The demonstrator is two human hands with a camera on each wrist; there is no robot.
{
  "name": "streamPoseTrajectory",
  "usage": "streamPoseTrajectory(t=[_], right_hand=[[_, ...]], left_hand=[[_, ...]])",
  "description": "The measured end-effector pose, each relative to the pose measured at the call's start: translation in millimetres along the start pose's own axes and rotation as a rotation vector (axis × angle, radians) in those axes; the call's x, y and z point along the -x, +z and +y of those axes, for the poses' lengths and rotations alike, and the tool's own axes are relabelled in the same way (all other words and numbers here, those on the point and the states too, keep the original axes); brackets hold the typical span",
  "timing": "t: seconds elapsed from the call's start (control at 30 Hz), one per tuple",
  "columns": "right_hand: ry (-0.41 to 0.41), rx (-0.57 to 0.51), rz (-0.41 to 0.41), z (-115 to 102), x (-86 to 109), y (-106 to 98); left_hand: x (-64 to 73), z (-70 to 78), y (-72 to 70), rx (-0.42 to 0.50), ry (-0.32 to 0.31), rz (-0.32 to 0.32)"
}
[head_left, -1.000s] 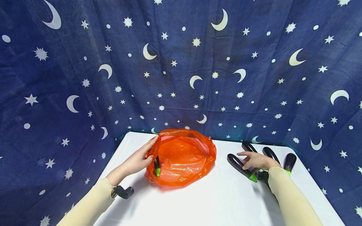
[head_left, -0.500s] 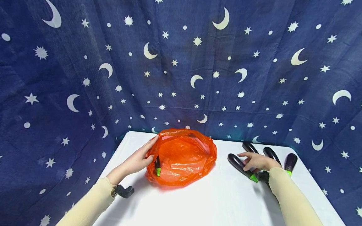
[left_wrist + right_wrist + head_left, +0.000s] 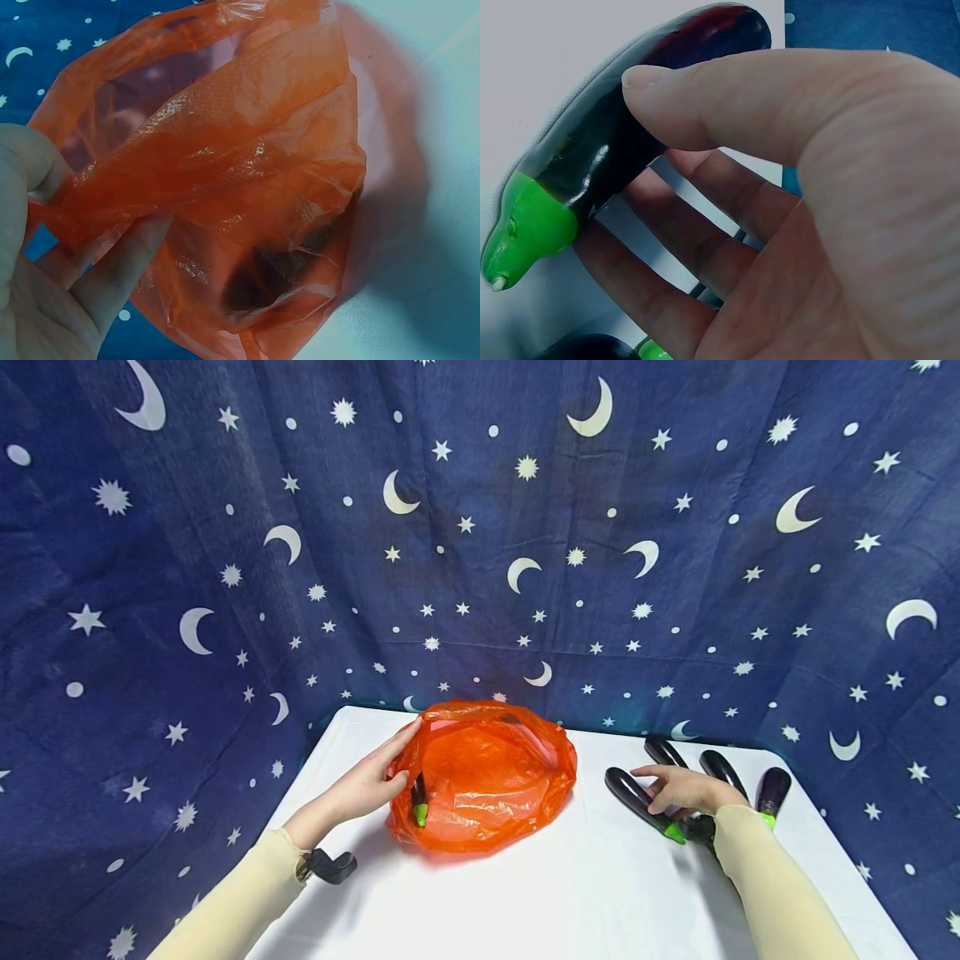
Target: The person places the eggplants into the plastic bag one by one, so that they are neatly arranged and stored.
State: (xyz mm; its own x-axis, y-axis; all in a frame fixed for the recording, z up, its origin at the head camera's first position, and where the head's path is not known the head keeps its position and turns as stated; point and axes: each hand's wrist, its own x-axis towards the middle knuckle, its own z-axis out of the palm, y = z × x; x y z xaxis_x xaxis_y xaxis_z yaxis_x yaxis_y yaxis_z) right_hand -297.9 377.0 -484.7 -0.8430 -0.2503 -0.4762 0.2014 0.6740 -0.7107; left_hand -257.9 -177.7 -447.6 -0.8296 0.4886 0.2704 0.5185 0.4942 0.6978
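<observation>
An orange plastic bag [image 3: 491,768] stands with its mouth spread wide on the white table. Its left rim is held by my left hand [image 3: 367,789]; in the left wrist view the film passes between thumb and fingers [image 3: 124,270]. Inside lies a dark eggplant [image 3: 418,789] with a green cap, seen through the film as a dark shape [image 3: 270,277]. To the right, my right hand [image 3: 686,789] grips another glossy eggplant [image 3: 607,142]. The thumb lies across its dark body and the fingertips meet its near side; its green cap [image 3: 532,221] points toward me.
More eggplants lie around the right hand: one behind it [image 3: 663,750], one at the back right [image 3: 718,766] and one farther right [image 3: 772,787]. A dark blue curtain [image 3: 480,568] with moons and stars rises behind the white table [image 3: 517,910].
The head view shifts very slightly. Both hands keep their places, the left at the bag's rim and the right at the eggplant.
</observation>
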Motion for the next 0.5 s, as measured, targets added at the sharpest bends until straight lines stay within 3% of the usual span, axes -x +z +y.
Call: streamPoseTrajectory(t=[0.5], right_hand=[[0.001, 0.011, 0.004, 0.8, -2.0, 1.2]], left_hand=[[-0.9, -1.4, -0.4, 0.003, -0.012, -0.005]])
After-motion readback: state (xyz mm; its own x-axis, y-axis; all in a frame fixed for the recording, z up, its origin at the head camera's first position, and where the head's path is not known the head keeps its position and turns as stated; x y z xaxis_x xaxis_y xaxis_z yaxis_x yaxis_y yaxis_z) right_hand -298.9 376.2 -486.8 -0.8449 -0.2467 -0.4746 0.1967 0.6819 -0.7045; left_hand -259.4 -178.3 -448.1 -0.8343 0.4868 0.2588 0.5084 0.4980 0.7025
